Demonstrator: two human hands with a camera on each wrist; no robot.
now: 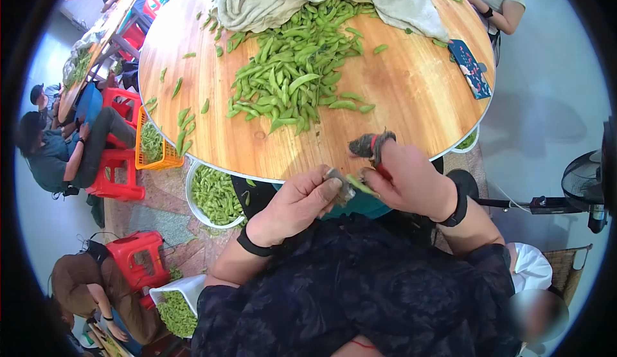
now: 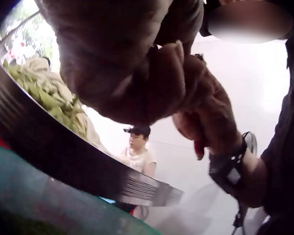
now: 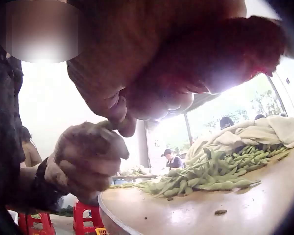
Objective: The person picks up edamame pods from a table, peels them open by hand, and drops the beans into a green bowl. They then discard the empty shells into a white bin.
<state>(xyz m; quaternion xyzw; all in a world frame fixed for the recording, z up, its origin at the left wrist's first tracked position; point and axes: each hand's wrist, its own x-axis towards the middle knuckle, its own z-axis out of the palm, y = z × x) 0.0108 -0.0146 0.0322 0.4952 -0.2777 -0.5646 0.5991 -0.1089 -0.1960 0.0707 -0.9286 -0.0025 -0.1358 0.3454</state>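
A single green edamame pod (image 1: 362, 185) spans the gap between my two hands, just off the table's near edge. My left hand (image 1: 301, 197) pinches one end with thumb and curled fingers; worn greyish coverings wrap its fingertips. The pod's other end is pinched by my right hand (image 1: 411, 180), where a dark, frayed finger cover (image 1: 367, 145) with a red band sits on one finger. In the right wrist view, the left hand (image 3: 90, 154) meets the right fingertips. A large heap of edamame pods (image 1: 283, 80) lies on the round wooden table (image 1: 411, 100).
Beige cloth (image 1: 270, 0) covers the heap's far side. A patterned dark-blue flat item (image 1: 470, 68) lies at the table's right. Below the edge stand a teal tub (image 2: 49, 191) and a white basin (image 1: 193, 203) of pods. A fan (image 1: 581, 177) stands right; people sit around.
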